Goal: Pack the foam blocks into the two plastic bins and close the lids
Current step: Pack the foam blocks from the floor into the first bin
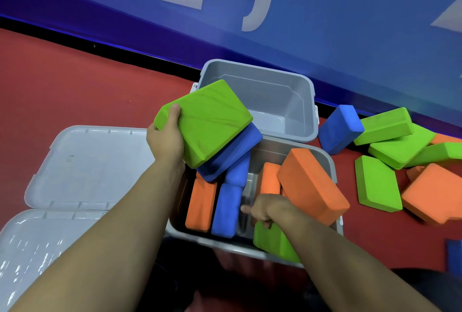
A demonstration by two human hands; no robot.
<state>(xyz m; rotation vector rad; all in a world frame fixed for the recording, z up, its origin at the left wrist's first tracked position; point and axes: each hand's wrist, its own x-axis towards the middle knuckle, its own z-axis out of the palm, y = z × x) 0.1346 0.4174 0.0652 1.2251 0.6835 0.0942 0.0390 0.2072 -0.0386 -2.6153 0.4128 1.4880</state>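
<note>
Two grey plastic bins stand on the red floor. The far bin holds no blocks. The near bin holds orange and blue foam blocks on edge. My left hand grips a green block stacked on a blue block, both tilted over the near bin's left rim. My right hand reaches into the near bin and holds a green block at its front edge. A large orange block leans on the right rim.
Two grey lids lie flat on the floor to the left. Loose blue, green and orange blocks are scattered to the right. A blue wall panel runs behind the bins.
</note>
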